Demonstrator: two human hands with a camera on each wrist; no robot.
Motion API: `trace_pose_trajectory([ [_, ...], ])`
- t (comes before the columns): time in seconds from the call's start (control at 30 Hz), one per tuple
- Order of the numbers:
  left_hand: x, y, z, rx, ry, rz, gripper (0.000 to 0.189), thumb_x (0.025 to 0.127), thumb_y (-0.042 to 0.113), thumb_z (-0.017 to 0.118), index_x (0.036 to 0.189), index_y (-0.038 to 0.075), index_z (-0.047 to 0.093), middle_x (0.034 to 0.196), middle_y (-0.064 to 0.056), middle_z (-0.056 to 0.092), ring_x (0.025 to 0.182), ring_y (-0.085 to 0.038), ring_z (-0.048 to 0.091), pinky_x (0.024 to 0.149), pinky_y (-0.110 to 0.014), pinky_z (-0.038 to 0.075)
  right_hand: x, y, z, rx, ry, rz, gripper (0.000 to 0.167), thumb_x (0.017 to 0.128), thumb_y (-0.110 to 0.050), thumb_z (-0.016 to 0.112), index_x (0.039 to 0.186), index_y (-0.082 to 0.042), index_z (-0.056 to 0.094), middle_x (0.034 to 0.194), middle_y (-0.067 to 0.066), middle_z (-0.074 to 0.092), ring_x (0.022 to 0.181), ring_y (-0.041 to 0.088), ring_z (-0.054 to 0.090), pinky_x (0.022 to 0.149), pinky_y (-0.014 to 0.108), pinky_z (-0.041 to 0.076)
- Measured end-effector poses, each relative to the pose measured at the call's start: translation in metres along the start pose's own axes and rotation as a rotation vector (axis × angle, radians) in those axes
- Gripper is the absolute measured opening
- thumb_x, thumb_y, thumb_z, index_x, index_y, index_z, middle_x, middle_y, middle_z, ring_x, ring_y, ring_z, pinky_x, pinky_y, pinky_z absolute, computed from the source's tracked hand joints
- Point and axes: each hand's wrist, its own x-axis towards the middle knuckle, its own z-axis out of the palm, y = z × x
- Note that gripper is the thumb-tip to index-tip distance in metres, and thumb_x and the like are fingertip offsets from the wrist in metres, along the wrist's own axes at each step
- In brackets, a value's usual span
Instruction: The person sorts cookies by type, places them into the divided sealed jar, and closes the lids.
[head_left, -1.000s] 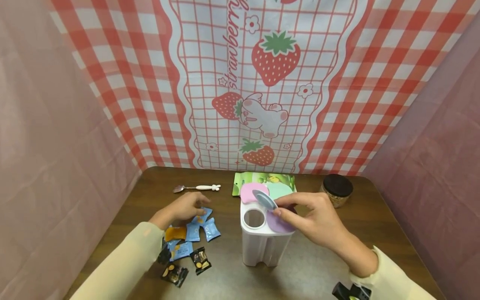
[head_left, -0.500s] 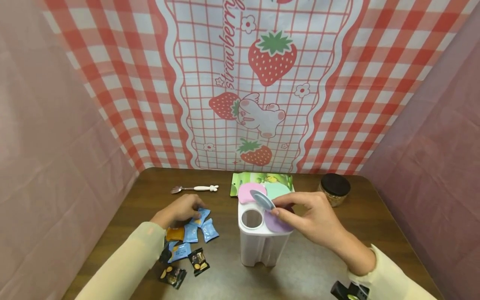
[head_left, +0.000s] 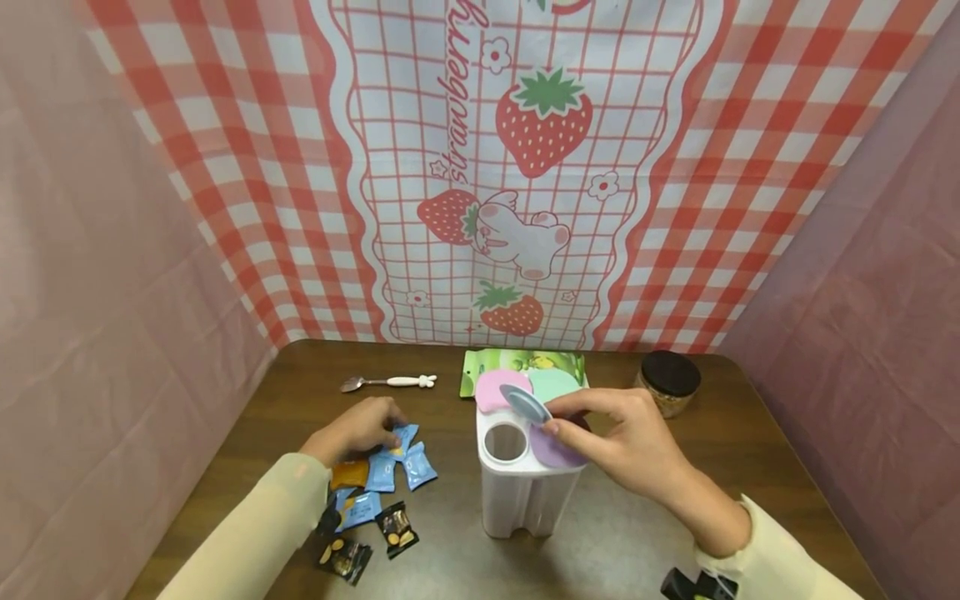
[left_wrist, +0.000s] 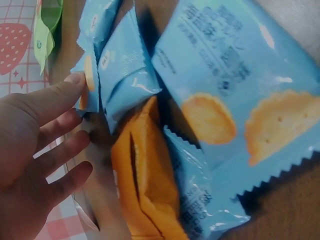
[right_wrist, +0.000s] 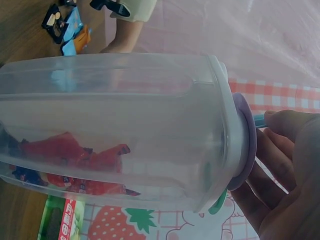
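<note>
At the left of the table my left hand reaches into a loose group of wrapped biscuits. Its thumb lies against the edge of a small blue biscuit packet, which it pinches; the index finger is mostly hidden. Near it lie other blue packets, an orange packet and two black packets. With thumb and fingers my right hand holds a grey-blue round lid, tilted above a white storage container. Below the lid one round opening is uncovered.
Pink, mint and purple lids cover the other openings. Red wrapped pieces sit inside the container. Behind it lies a green bag. A white-handled spoon and black-lidded jar stand farther back.
My left hand has lowered slightly onto the farthest blue packet and its fingers have drawn in. My right hand stays in place with the lid. The head view shifts a little.
</note>
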Motion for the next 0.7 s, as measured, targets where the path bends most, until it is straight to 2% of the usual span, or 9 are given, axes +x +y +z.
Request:
trace_pose_trajectory([
  [0.1,-0.001,-0.002,0.003,0.014,0.011,-0.018,0.027,0.086,0.016,0.084,0.109,0.005,0.078,0.105,-0.004,0.071,0.098,-0.021,0.066,0.089,-0.044,0.055,0.0,0.0,0.0,0.006,0.001,0.002,0.023,0.084,-0.009,0.085,0.103,-0.021,0.08,0.096,-0.01,0.079,0.084,0.006,0.074,0.071,0.023,0.058],
  [0.3,-0.003,-0.001,0.005,0.018,0.034,0.0,0.021,0.083,0.016,0.085,0.098,0.005,0.075,0.091,-0.004,0.065,0.083,-0.017,0.06,0.077,-0.037,0.051,-0.001,-0.001,0.0,-0.006,0.009,0.006,0.023,0.083,-0.009,0.085,0.102,-0.022,0.08,0.095,-0.011,0.078,0.084,0.005,0.073,0.071,0.022,0.058],
  [0.4,-0.004,-0.002,0.004,-0.001,0.052,-0.012,0.02,0.08,0.015,0.087,0.092,0.007,0.072,0.084,-0.001,0.064,0.077,-0.013,0.057,0.073,-0.034,0.049,-0.001,0.0,0.0,-0.014,0.012,0.009,0.023,0.083,-0.009,0.086,0.102,-0.022,0.08,0.095,-0.012,0.078,0.083,0.005,0.073,0.071,0.022,0.057],
  [0.53,-0.007,-0.003,0.003,-0.078,0.103,-0.04,0.021,0.077,0.012,0.089,0.089,0.008,0.072,0.078,0.002,0.066,0.073,-0.01,0.056,0.07,-0.031,0.05,-0.001,0.0,0.001,-0.012,0.016,0.012,0.022,0.084,-0.01,0.085,0.101,-0.022,0.081,0.094,-0.012,0.078,0.082,0.004,0.072,0.07,0.022,0.057],
  [0.7,-0.012,-0.004,-0.003,-0.196,0.194,-0.047,0.017,0.081,0.009,0.087,0.094,0.006,0.076,0.085,-0.002,0.073,0.077,-0.01,0.062,0.071,-0.031,0.053,-0.001,0.0,0.001,-0.009,0.017,0.015,0.021,0.084,-0.01,0.085,0.101,-0.023,0.08,0.093,-0.013,0.078,0.081,0.004,0.072,0.068,0.023,0.057],
])
